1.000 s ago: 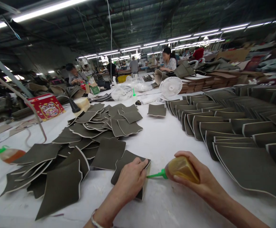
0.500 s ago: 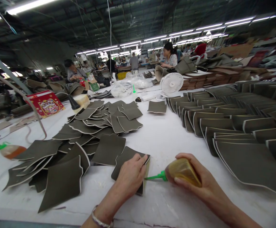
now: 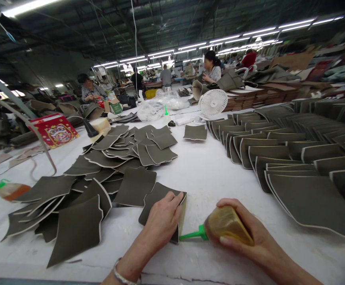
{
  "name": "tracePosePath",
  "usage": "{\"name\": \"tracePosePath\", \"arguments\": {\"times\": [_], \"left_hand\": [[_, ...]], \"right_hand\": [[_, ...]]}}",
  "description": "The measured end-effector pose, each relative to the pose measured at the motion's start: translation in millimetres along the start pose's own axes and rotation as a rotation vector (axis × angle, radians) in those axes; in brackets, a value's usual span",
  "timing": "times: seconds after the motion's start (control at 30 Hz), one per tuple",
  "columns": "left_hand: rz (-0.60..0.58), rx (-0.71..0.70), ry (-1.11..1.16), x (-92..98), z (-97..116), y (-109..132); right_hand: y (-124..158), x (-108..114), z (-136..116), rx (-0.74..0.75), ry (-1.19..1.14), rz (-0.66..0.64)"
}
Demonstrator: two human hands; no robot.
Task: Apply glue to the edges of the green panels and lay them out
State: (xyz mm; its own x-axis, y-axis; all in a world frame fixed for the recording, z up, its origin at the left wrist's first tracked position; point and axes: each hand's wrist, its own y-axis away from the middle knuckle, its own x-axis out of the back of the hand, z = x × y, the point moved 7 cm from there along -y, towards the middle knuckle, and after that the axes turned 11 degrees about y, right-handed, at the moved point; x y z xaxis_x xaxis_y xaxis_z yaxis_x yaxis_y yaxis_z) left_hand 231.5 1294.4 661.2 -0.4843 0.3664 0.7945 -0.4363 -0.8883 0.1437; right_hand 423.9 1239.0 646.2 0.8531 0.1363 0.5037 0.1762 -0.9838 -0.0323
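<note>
My left hand (image 3: pixel 164 219) presses down on a dark grey-brown piece (image 3: pixel 154 198) lying on the white table, its fingers together near the piece's right edge. In my right hand (image 3: pixel 245 227) is a bottle of amber liquid (image 3: pixel 226 225), tilted on its side. The bottle's green nozzle (image 3: pixel 193 234) points left, its tip at the lower right edge of the piece. A loose pile of similar pieces (image 3: pixel 115 152) spreads to the left. Rows of overlapping pieces (image 3: pixel 300 198) stand at the right.
Another green-tipped bottle (image 3: pixel 12 191) lies at the far left, near a red box (image 3: pixel 56 130). A white fan (image 3: pixel 213 103), plastic bags (image 3: pixel 151 110) and a single piece (image 3: pixel 195 132) are farther back. People sit and stand beyond the table.
The bottle's nozzle tip has moved down along the right edge of the piece, toward me, with my right hand. My left hand stays on the piece.
</note>
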Motion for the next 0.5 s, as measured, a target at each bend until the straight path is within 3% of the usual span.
{"name": "tracePosePath", "arguments": {"times": [0.3,0.5], "left_hand": [[-0.008,-0.016,0.03,-1.1,-0.3,-1.9],[-0.017,-0.01,0.061,-1.4,-2.5,-4.7]], "right_hand": [[-30.5,31.0,6.7,0.011,0.085,0.197],[-29.7,15.5,3.9,0.022,-0.029,-0.018]]}}
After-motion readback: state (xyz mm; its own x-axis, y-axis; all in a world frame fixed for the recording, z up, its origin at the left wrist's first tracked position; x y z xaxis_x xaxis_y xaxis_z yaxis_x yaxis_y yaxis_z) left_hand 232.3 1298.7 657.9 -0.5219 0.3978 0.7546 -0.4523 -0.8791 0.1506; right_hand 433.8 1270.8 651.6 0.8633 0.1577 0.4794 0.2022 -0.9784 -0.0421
